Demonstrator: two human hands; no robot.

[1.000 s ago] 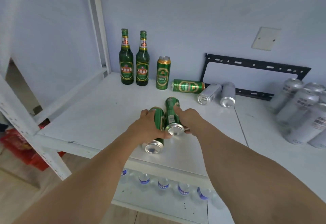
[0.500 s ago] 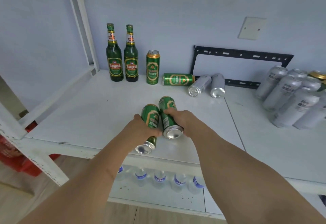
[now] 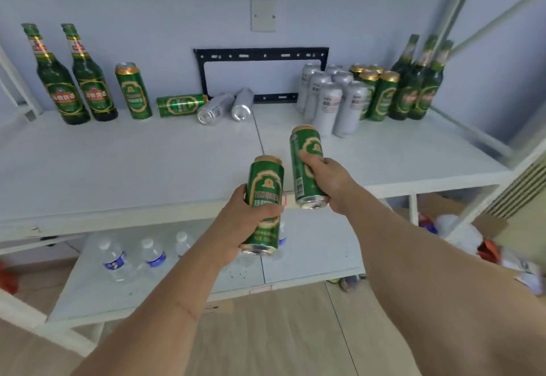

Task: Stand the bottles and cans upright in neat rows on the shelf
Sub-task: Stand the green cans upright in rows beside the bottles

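My left hand (image 3: 248, 222) grips a green can (image 3: 264, 198), held nearly upright in front of the shelf's front edge. My right hand (image 3: 328, 180) grips a second green can (image 3: 305, 165), tilted slightly, above the white shelf (image 3: 118, 162). At the back left stand two green bottles (image 3: 74, 80) and one upright green can (image 3: 133, 90). Beside them lie a green can (image 3: 180, 105) and two silver cans (image 3: 226, 106) on their sides. At the back right stand several silver cans (image 3: 331, 97), green cans (image 3: 379, 94) and three green bottles (image 3: 419, 80).
A black metal bracket (image 3: 263, 56) leans on the wall behind the lying cans. Water bottles (image 3: 133, 257) lie on the lower shelf. White frame posts rise at both sides. Cardboard and clutter (image 3: 472, 227) sit on the floor at the right.
Both hands have lifted their green cans off the shelf and turned them from lying to nearly upright. The view has swung right, bringing the right-hand group of cans and bottles into sight.
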